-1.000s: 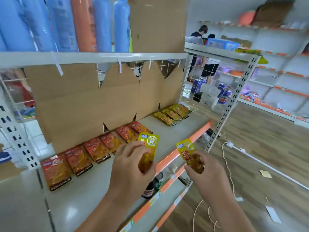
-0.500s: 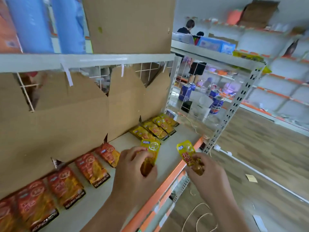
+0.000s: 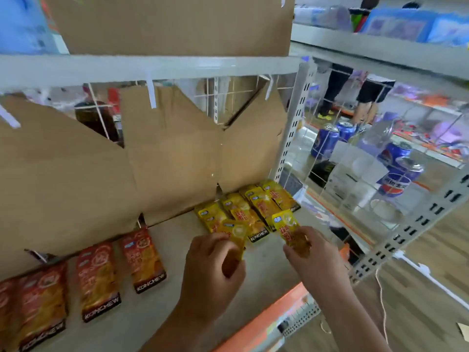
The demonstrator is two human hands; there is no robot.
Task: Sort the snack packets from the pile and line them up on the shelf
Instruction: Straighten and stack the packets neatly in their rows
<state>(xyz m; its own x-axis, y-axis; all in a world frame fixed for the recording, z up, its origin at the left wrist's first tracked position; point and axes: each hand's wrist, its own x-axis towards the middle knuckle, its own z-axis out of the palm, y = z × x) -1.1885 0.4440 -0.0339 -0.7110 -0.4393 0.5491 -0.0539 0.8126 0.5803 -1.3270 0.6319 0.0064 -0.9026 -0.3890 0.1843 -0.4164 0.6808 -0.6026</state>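
My left hand (image 3: pixel 213 270) pinches a yellow snack packet (image 3: pixel 234 236) by its lower end, just above the grey shelf (image 3: pixel 266 265). My right hand (image 3: pixel 314 255) grips a second yellow packet (image 3: pixel 286 226) the same way, a little to the right. Both packets hover right in front of a row of several yellow packets (image 3: pixel 253 207) lying flat at the shelf's back right. A row of red packets (image 3: pixel 101 278) lies along the left of the shelf.
Brown cardboard (image 3: pixel 165 153) backs the shelf. The shelf has an orange front edge (image 3: pixel 286 298) and a white perforated post (image 3: pixel 291 128) at its right end. Beyond a wire grid stand blue cans (image 3: pixel 396 171). People's legs (image 3: pixel 337 90) show behind. Wooden floor (image 3: pixel 418 301) lies to the right.
The view has moved closer and to the right along the shelf. Both hands have carried their yellow packets forward, up to the yellow row.
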